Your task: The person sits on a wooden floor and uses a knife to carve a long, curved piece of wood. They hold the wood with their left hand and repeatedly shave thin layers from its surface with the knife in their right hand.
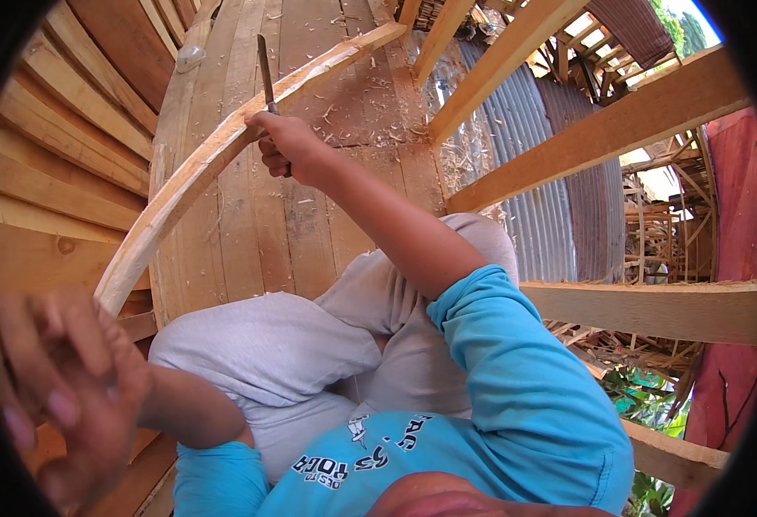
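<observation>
A long pale timber (pixel 184 185) runs from beside my left hand up to the far railing, its top edge freshly cut and rough. My right hand (pixel 290 148) is closed round the handle of a knife with a long, narrow dark blade (pixel 265 67). The blade points away from me and crosses over the timber. At lower left, my left hand (pixel 72 379) is raised close to the camera, slightly blurred, fingers bent and apart. I see nothing in it; it covers the timber's near end.
Wood shavings (pixel 370 116) lie scattered on the plank floor (pixel 249 224). A plank wall (pixel 59 172) rises at left; railing beams (pixel 603 129) stand at right, with corrugated metal sheets (pixel 534 164) beyond. A small clear object (pixel 190 58) lies at far left. My crossed legs (pixel 266 345) are below.
</observation>
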Available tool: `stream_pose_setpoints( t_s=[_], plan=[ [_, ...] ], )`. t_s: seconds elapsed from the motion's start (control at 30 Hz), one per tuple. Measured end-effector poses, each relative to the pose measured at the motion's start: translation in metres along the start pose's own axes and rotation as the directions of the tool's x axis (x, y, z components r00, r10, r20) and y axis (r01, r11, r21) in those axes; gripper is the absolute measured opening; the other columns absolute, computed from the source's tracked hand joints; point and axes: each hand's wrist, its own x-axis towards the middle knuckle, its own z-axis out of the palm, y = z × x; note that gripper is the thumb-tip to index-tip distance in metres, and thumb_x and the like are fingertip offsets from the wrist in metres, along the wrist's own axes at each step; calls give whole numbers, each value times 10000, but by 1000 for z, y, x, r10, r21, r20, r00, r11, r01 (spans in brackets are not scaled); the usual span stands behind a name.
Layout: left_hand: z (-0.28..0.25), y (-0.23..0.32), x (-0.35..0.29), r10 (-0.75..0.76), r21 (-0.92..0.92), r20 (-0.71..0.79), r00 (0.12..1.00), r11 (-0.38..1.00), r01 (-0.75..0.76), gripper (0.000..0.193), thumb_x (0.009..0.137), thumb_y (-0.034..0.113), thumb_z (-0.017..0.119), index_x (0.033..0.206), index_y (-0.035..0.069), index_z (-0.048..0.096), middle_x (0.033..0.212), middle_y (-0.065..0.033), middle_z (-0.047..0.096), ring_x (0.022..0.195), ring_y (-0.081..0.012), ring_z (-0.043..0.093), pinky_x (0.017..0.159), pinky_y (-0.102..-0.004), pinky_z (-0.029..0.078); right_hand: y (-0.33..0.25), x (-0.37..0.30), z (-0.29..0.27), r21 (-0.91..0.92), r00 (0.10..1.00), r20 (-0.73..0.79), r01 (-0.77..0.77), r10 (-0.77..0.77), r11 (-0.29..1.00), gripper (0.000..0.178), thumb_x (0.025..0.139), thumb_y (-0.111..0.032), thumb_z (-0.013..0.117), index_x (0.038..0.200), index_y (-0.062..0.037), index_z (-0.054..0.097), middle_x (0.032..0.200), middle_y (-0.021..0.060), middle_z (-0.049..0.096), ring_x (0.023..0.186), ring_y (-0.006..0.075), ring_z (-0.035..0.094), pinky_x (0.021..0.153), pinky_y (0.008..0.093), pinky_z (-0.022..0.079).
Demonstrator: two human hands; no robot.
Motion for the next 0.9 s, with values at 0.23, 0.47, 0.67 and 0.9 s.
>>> stream_pose_setpoints(
  t_s=[0.23, 0.47, 0.67, 0.9],
  plan=[
    [-18, -85, -20, -509, 5, -168, 844, 856, 517, 180, 976, 176, 610, 948, 0, 631, 821, -65, 603, 622, -51, 515, 471, -175, 356, -1, 3, -10, -15, 999, -31, -15, 15, 1000, 391, 915, -390, 643, 772, -173, 351, 537, -79, 237, 433, 76, 197, 430, 289, 155],
    [-16, -86, -22, -534, -31, -141, 833, 844, 536, 138, 962, 125, 588, 937, -4, 628, 833, -63, 609, 663, -69, 544, 480, -186, 374, -3, -2, -6, -44, 999, -45, -11, 9, 999, 438, 917, -407, 634, 710, -176, 324, 533, -79, 224, 441, 79, 192, 441, 291, 145],
    [-12, -86, -25, -557, -17, -135, 819, 828, 560, 135, 954, 126, 579, 919, 5, 628, 825, -66, 628, 674, -66, 552, 489, -181, 383, -5, -4, -8, 9, 1000, -27, 5, -4, 1000, 378, 916, -326, 644, 749, -170, 343, 532, -87, 240, 423, 77, 210, 413, 295, 160],
    [-13, -83, -28, -578, 38, -119, 808, 810, 585, 202, 951, 199, 652, 947, -3, 645, 804, -71, 656, 585, -40, 512, 495, -176, 383, -5, -2, -9, 23, 1000, -9, -6, 6, 1000, 377, 916, -331, 643, 734, -168, 356, 530, -85, 236, 423, 80, 206, 416, 295, 160]
  ],
)
